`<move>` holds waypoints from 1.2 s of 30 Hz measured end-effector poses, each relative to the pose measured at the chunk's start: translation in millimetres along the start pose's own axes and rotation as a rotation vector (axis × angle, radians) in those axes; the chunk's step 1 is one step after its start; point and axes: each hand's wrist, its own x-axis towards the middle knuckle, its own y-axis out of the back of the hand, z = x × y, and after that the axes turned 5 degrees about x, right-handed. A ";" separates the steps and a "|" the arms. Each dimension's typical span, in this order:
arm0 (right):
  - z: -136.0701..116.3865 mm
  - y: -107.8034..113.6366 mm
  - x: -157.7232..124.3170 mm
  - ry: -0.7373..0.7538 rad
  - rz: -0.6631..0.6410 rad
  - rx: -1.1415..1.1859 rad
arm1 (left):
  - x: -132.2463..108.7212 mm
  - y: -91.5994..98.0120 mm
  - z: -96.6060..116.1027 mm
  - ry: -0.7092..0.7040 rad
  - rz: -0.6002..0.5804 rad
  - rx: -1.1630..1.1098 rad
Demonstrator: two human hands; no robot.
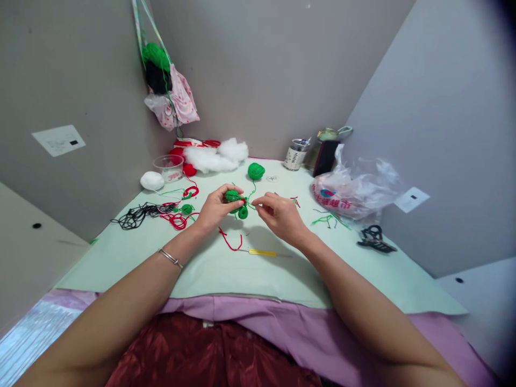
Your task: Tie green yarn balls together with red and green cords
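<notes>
My left hand [217, 207] is closed around a small green crocheted piece [234, 196] with a green bobble hanging below it. My right hand [278, 212] pinches something thin next to that piece, likely a needle or the green strand; it is too small to name. A green strand runs from the piece back to a green yarn ball [256, 171]. A loose red strand [229, 242] and a yellow-handled crochet hook [262, 252] lie on the pale green mat [226, 274] just below my hands.
Left of my hands lie tangled black yarn [137, 214], red yarn [177, 219] and a white ball [152, 180]. White stuffing [217, 156], a clear cup [169, 167], a jar [296, 155], a plastic bag [350, 191] and a black clip [374, 239] ring the mat. A bag hangs on the wall [169, 91].
</notes>
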 end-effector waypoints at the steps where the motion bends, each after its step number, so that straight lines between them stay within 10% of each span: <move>1: -0.2 0.1 0.0 -0.008 -0.010 -0.001 | -0.6 -0.6 -1.1 -0.029 0.001 0.020; 22: -9.5 -19.4 0.0 -0.222 0.036 0.057 | -11.2 -10.7 -5.9 -0.364 0.053 0.350; 36: 15.5 -10.2 8.8 -0.571 -0.042 0.909 | -5.7 -7.7 1.0 -0.065 -0.126 -0.020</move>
